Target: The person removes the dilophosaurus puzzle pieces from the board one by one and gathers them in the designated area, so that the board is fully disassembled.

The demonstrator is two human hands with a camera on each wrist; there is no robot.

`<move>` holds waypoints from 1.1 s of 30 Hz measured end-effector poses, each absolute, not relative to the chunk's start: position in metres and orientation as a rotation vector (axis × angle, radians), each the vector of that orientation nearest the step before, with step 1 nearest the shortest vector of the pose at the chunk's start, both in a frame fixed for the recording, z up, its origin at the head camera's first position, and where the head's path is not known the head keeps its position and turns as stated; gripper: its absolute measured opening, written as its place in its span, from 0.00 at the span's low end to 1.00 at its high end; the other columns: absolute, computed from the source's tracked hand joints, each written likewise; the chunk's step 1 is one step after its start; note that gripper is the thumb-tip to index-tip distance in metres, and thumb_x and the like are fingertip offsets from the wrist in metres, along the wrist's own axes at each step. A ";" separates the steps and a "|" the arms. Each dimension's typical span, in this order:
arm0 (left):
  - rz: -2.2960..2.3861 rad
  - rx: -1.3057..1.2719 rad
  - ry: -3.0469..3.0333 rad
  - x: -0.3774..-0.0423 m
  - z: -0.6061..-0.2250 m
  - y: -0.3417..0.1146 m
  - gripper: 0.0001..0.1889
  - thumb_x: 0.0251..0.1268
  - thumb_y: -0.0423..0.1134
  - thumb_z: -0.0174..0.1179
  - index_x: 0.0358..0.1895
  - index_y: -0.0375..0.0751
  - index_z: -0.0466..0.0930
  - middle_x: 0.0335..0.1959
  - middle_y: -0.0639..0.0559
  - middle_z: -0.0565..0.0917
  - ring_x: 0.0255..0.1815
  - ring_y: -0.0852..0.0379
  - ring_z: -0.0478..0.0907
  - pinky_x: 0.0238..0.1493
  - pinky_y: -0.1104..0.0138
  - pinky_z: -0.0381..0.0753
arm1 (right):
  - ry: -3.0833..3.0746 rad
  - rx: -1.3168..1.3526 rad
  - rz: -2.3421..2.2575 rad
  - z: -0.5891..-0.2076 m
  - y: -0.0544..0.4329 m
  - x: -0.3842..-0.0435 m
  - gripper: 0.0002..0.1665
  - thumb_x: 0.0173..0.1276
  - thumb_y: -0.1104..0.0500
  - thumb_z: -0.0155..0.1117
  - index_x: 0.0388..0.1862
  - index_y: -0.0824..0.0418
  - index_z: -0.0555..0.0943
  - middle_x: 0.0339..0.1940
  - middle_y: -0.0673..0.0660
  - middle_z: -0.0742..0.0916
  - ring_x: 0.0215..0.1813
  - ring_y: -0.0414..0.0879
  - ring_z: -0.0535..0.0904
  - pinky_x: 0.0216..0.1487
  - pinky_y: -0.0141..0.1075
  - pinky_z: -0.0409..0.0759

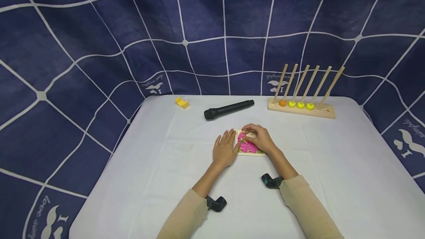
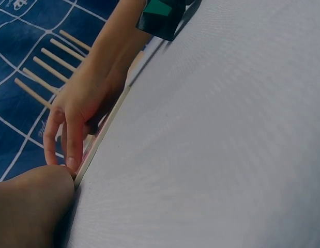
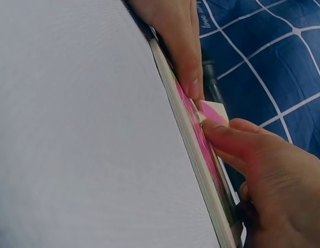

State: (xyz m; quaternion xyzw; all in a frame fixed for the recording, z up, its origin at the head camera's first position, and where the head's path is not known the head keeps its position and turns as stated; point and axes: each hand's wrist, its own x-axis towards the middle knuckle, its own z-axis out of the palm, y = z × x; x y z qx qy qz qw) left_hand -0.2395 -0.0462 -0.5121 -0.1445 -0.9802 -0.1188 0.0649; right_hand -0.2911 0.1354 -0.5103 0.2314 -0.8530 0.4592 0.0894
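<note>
A small jigsaw puzzle (image 1: pixel 249 149) with a pink and green picture and a pale wooden frame lies flat on the white table. My left hand (image 1: pixel 224 151) rests over its left edge, fingers straight and thumb reaching onto the picture. From the right, my right hand (image 1: pixel 261 140) bends over the board. Between its thumb and fingers it pinches a puzzle piece (image 3: pixel 213 110), pink and white, tilted up from the picture in the right wrist view. Seen from the left wrist, the right fingers (image 2: pixel 72 147) point down close to the left thumb.
Beyond the puzzle lies a black microphone (image 1: pixel 229 110). A yellow curved block (image 1: pixel 182 103) is at the far left. At the far right stands a wooden rack (image 1: pixel 301 110) with upright pegs and several orange and yellow beads. A dark blue curtain (image 1: pixel 206 21) hangs behind the table (image 1: pixel 159 180).
</note>
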 end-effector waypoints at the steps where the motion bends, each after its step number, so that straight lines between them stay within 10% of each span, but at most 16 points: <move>1: -0.357 -0.435 -2.961 -0.239 -0.512 -0.046 0.30 0.72 0.56 0.34 0.71 0.46 0.56 0.72 0.55 0.56 0.72 0.56 0.49 0.70 0.58 0.45 | -2.527 0.697 1.367 -0.511 0.135 -0.291 0.18 0.51 0.61 0.74 0.42 0.57 0.81 0.30 0.50 0.86 0.39 0.48 0.80 0.48 0.44 0.70; 33: -0.364 -0.459 -2.954 -0.240 -0.513 -0.048 0.28 0.72 0.56 0.33 0.72 0.51 0.54 0.72 0.55 0.55 0.72 0.55 0.48 0.70 0.57 0.45 | -2.472 0.513 1.438 -0.492 0.150 -0.275 0.18 0.54 0.59 0.72 0.45 0.57 0.81 0.30 0.50 0.85 0.34 0.48 0.71 0.37 0.36 0.69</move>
